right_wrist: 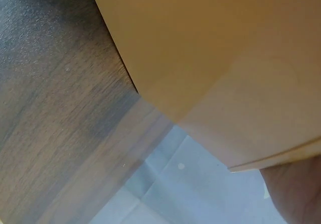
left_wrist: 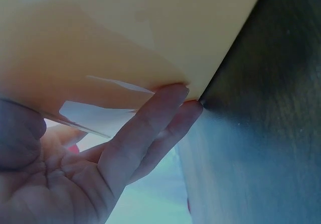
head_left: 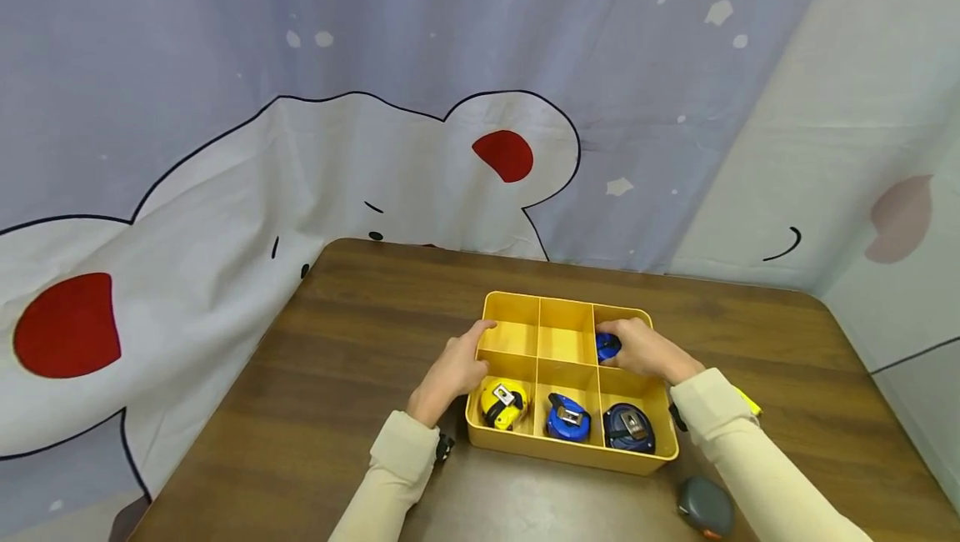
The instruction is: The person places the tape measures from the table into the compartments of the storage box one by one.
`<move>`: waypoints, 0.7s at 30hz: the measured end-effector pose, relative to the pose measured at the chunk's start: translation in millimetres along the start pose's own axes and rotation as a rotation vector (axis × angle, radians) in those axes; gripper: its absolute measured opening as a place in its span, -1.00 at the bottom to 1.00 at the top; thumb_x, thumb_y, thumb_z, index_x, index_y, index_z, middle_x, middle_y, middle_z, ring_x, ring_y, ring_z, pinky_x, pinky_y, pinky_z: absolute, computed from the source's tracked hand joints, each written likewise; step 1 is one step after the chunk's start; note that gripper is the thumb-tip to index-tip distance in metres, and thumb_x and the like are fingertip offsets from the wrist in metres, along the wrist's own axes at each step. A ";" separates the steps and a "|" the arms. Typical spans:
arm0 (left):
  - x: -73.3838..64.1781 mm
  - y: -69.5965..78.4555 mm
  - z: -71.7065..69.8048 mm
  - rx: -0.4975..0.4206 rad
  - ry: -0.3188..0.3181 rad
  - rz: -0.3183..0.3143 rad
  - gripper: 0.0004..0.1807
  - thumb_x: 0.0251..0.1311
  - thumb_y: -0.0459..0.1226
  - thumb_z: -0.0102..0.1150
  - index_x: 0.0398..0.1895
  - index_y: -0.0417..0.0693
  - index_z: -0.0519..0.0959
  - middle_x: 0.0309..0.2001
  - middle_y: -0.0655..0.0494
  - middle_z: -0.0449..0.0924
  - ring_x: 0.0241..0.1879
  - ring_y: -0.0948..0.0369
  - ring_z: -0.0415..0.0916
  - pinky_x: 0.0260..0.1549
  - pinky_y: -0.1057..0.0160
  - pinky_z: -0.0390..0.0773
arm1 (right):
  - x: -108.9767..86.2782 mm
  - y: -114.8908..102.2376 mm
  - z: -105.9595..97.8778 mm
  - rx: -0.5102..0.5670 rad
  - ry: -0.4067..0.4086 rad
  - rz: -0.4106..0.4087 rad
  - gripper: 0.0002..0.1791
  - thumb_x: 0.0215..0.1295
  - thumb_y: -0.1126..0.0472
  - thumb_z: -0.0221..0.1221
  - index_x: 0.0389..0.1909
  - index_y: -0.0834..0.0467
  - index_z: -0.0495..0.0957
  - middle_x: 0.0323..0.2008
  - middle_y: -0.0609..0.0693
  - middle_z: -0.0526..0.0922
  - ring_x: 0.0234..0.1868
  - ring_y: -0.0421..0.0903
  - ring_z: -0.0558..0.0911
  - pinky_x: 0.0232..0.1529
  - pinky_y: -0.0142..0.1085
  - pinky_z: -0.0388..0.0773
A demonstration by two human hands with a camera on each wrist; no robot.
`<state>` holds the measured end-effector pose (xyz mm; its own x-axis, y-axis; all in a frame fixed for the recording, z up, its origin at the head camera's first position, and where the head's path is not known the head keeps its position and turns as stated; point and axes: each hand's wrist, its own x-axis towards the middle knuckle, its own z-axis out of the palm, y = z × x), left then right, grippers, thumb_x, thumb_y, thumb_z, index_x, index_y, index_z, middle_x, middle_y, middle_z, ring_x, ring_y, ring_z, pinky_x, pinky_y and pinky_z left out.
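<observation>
A yellow compartment box point(head_left: 567, 452) sits on the table, its compartments in two rows. My left hand point(head_left: 455, 368) holds its left wall; in the left wrist view the fingers point(left_wrist: 150, 118) lie along the outside with the thumb at the rim. My right hand point(head_left: 643, 348) reaches into the back right compartment and grips a blue tape measure point(head_left: 608, 347), partly hidden by the fingers. The front row holds a yellow tape measure point(head_left: 495, 398), a blue tape measure with a black strap point(head_left: 566, 424) and a dark navy tape measure point(head_left: 619, 428).
A dark grey rounded object with an orange spot point(head_left: 703, 502) lies on the wooden table point(head_left: 322, 409), right of the box. Something yellow point(head_left: 750, 403) peeks out from behind the right sleeve. A printed curtain point(head_left: 420, 167) hangs along the table's far edge.
</observation>
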<state>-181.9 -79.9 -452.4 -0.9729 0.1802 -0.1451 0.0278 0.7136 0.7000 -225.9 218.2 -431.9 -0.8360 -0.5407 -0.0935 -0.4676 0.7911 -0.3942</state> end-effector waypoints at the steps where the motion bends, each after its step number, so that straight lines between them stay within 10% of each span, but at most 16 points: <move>1: 0.2 0.1 -0.1 0.002 0.006 0.003 -0.33 0.05 -0.44 0.01 0.29 0.14 0.22 0.14 -0.11 0.41 -0.23 0.08 0.42 -0.32 0.18 0.44 | 0.5 -0.1 0.1 -0.003 0.000 0.004 -0.48 0.02 0.21 0.33 0.03 0.30 0.49 -0.17 0.09 0.61 -0.30 -0.13 0.56 -0.21 -0.18 0.53; 21: 0.7 -0.1 0.5 0.009 0.012 0.003 -0.32 0.03 -0.43 0.02 0.29 0.17 0.24 0.13 -0.07 0.42 -0.17 0.05 0.38 -0.29 0.16 0.42 | 0.7 1.2 0.5 0.017 -0.031 0.028 -0.67 0.01 0.29 0.31 -0.15 0.22 0.56 -0.31 0.03 0.61 -0.37 -0.14 0.51 -0.25 -0.21 0.51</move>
<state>-182.4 -79.5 -452.9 -0.9755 0.1740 -0.1344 0.0327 0.7194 0.6938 -226.9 218.7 -432.8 -0.8393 -0.5272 -0.1326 -0.4390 0.8012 -0.4067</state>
